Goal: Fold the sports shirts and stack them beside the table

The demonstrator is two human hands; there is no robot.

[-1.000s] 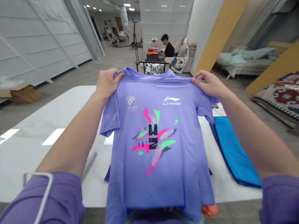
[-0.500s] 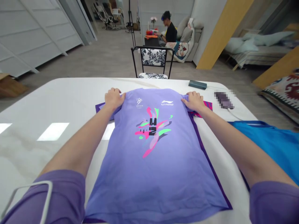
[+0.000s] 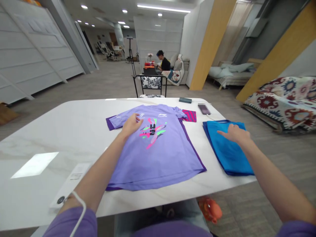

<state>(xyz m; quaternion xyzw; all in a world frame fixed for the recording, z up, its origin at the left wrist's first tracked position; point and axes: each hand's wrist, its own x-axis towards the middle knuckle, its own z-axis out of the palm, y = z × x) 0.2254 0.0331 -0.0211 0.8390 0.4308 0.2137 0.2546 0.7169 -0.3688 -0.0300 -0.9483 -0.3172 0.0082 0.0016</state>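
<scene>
A lavender T-shirt with a bright printed design lies spread front up on the white table. It lies over a dark purple garment whose edges show around it; a pink patterned sleeve sticks out at the right. My left hand is over the upper left chest of the T-shirt, fingers apart and holding nothing. My right hand is over a folded blue garment on the table's right side, thumb spread out; whether its fingertips touch the cloth I cannot tell.
A dark, flat device and a blurred-out phone-like object with a cable lie at the back right. A white box is beside my left forearm. Beyond the table stand a chair and a seated person. Something orange is below the front edge.
The lavender T-shirt was held up by its shoulders, then laid down over the dark purple garment. Both hands have let go; my right hand has moved right to the blue garment.
</scene>
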